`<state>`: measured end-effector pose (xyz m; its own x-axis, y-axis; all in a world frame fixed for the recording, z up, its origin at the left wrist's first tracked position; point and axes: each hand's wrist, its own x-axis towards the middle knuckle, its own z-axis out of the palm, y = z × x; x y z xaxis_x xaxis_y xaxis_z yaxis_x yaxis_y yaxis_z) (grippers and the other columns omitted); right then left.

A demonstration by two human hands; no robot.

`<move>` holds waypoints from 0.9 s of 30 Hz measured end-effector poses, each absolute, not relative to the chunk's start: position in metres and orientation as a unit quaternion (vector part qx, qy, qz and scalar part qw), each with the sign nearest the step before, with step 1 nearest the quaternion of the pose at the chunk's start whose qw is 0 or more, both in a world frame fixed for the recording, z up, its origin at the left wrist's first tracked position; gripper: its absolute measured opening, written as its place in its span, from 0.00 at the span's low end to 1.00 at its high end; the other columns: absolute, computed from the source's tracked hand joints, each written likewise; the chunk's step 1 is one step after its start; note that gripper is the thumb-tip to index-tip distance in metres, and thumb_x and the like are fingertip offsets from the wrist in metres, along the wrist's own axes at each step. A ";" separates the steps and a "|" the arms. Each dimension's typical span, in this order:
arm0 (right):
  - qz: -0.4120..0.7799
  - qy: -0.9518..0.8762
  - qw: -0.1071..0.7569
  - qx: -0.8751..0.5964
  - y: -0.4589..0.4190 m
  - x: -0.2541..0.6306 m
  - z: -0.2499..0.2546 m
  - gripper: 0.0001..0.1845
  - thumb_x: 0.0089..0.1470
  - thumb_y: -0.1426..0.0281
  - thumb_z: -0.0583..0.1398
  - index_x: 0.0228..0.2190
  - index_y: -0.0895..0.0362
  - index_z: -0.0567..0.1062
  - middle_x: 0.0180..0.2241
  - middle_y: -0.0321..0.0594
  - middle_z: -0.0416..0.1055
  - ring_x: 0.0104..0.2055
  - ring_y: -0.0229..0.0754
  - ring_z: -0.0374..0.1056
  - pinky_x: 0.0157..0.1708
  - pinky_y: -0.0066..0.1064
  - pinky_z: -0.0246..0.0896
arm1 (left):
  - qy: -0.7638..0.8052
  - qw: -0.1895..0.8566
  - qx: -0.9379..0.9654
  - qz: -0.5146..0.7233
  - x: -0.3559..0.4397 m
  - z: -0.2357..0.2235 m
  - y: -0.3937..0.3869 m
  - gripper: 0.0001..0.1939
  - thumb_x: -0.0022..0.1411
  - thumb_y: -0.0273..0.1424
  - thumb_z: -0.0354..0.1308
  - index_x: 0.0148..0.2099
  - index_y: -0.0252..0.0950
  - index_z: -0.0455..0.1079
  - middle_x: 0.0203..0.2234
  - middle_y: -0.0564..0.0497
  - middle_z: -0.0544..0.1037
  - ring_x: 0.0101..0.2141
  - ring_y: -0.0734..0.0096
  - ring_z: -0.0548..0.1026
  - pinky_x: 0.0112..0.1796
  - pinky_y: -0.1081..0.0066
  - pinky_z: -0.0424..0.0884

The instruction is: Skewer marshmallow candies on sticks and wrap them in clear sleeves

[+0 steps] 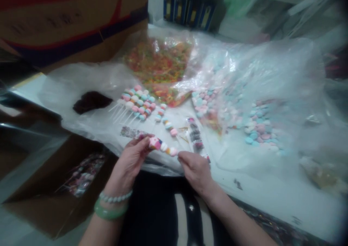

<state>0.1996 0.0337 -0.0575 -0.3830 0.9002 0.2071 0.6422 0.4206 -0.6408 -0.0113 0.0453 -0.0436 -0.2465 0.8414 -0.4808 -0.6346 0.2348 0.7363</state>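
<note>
Pink/wht candy skewer (164,147) held btwn both hands (198,169).

The left forearm (95,229) and right forearm (241,219), both bare, rise from the lower edge and angle inward. The left hand's grip (135,154) is a pinch pointing right, the wrist nearly straight. The right hand's grip (197,169) pinches too, pointing left, fingers curled. The hands stand near each other, apart.
</note>
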 end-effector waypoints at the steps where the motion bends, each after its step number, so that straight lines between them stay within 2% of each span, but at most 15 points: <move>1: 0.269 -0.784 0.263 -0.494 0.034 0.198 -0.056 0.12 0.57 0.74 0.53 0.26 0.54 0.74 0.23 0.36 0.70 0.27 0.39 0.66 0.30 0.29 0.54 | 0.502 0.606 0.097 0.610 -0.011 -0.045 0.046 0.10 0.45 0.24 0.71 0.33 0.30 0.78 0.28 0.47 0.80 0.28 0.71 0.77 0.31 0.72 0.75; 5: 0.477 -0.660 0.248 -0.525 0.034 0.191 -0.043 0.07 0.52 0.72 0.56 0.24 0.54 0.73 0.20 0.32 0.69 0.24 0.36 0.64 0.27 0.27 0.54 | 0.476 0.612 0.071 0.628 -0.012 -0.051 0.046 0.09 0.46 0.22 0.70 0.33 0.31 0.77 0.29 0.49 0.80 0.28 0.72 0.77 0.32 0.73 0.76; 8: 0.639 -0.512 0.233 -0.525 0.035 0.187 -0.037 0.05 0.48 0.70 0.57 0.24 0.55 0.73 0.17 0.30 0.67 0.18 0.33 0.56 0.20 0.25 0.49 | 0.457 0.615 0.069 0.639 -0.012 -0.057 0.047 0.11 0.46 0.23 0.71 0.35 0.31 0.77 0.29 0.49 0.80 0.29 0.72 0.77 0.32 0.75 0.76; 12: 0.717 -0.426 0.225 -0.503 0.037 0.185 -0.039 0.04 0.46 0.68 0.59 0.25 0.56 0.73 0.16 0.29 0.67 0.15 0.31 0.51 0.17 0.24 0.44 | 0.467 0.622 0.094 0.621 -0.008 -0.058 0.046 0.13 0.45 0.25 0.72 0.35 0.31 0.78 0.30 0.48 0.81 0.32 0.67 0.79 0.34 0.74 0.76; 15: 0.652 -0.511 0.219 -0.516 0.036 0.185 -0.044 0.05 0.49 0.70 0.57 0.25 0.56 0.73 0.17 0.31 0.68 0.17 0.32 0.54 0.19 0.25 0.46 | 0.489 0.628 0.123 0.592 -0.006 -0.054 0.047 0.13 0.44 0.28 0.73 0.35 0.29 0.79 0.28 0.47 0.81 0.31 0.68 0.79 0.33 0.75 0.75; 18: 0.404 -0.707 0.253 -0.522 0.032 0.187 -0.049 0.10 0.53 0.74 0.54 0.25 0.56 0.73 0.22 0.36 0.70 0.24 0.36 0.61 0.26 0.27 0.50 | 0.511 0.630 0.144 0.567 -0.005 -0.051 0.048 0.15 0.43 0.28 0.74 0.35 0.27 0.79 0.26 0.47 0.80 0.28 0.72 0.77 0.33 0.75 0.75; 20: 0.227 -0.797 0.265 -0.493 0.029 0.188 -0.053 0.12 0.55 0.77 0.52 0.25 0.57 0.73 0.23 0.39 0.70 0.26 0.38 0.61 0.28 0.29 0.49 | 0.524 0.624 0.141 0.562 -0.005 -0.051 0.048 0.15 0.44 0.28 0.73 0.36 0.27 0.78 0.26 0.48 0.79 0.28 0.73 0.76 0.34 0.75 0.75; 22: 0.141 -0.834 0.262 -0.465 0.027 0.188 -0.056 0.14 0.56 0.78 0.51 0.24 0.58 0.73 0.21 0.40 0.69 0.25 0.38 0.60 0.27 0.31 0.48 | 0.524 0.624 0.129 0.566 -0.004 -0.053 0.048 0.15 0.45 0.29 0.73 0.36 0.27 0.78 0.27 0.48 0.79 0.29 0.72 0.76 0.35 0.74 0.75; 24: 0.158 -0.831 0.273 -0.458 0.027 0.187 -0.055 0.15 0.57 0.77 0.50 0.25 0.58 0.74 0.22 0.41 0.70 0.25 0.39 0.61 0.28 0.31 0.49 | 0.506 0.636 0.111 0.572 -0.003 -0.055 0.048 0.14 0.46 0.29 0.72 0.35 0.27 0.78 0.28 0.47 0.80 0.31 0.69 0.77 0.36 0.72 0.76; 27: 0.351 -0.745 0.285 -0.490 0.029 0.184 -0.049 0.11 0.55 0.76 0.53 0.28 0.56 0.75 0.23 0.37 0.72 0.27 0.37 0.65 0.29 0.28 0.54 | 0.468 0.659 0.075 0.584 -0.001 -0.058 0.048 0.11 0.49 0.27 0.70 0.35 0.27 0.78 0.30 0.45 0.80 0.34 0.63 0.79 0.39 0.66 0.77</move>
<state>0.1839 0.0291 -0.0487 -0.3574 0.9305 0.0805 0.5304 0.2731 -0.8025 -0.0014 0.0481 -0.0585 -0.1189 0.8400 -0.5293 -0.6995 0.3075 0.6451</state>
